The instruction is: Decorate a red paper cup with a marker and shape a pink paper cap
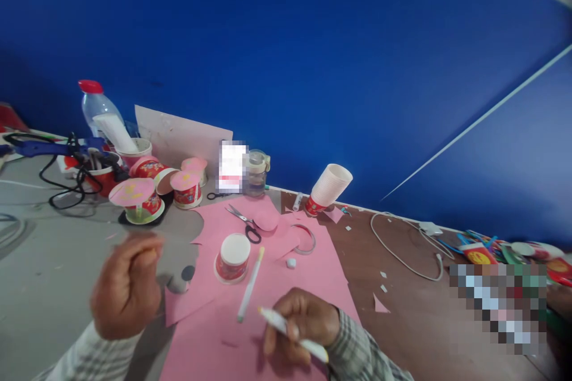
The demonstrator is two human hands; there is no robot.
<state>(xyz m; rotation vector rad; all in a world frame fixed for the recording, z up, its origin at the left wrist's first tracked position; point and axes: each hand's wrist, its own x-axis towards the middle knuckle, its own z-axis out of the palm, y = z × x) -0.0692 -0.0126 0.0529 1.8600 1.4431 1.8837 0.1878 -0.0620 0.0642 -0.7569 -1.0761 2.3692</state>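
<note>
- marker pen [273, 317], white-bodied with a yellowish tip, lies slanted in the right hand [308, 324], tip pointing left, just above the near part of a large pink paper sheet [313, 274].
- right hand is clenched round the pen's barrel, fingers curled over it, with a checked sleeve at the wrist.
- left hand [127, 286] is raised over the grey table surface [44, 286] by the sheet's left edge, fingers curled inward and blurred; i cannot tell whether it holds anything.
- second white pen [250, 286] lies loose on the pink sheet between the two hands, just beside an upturned red-and-white paper cup [232, 257].
- black-handled scissors [245, 223] lie further back on the sheet, near a clear ring [304, 239].
- tilted stack of white paper cups [329, 187] leans close to the blue wall [313, 41], and a white cable [402, 256] loops over the brown tabletop to the right.
- far left: paper cups topped with pink discs [134, 193], a clear plastic bottle with a red cap [99, 110] and a blue glue gun [44, 146].
</note>
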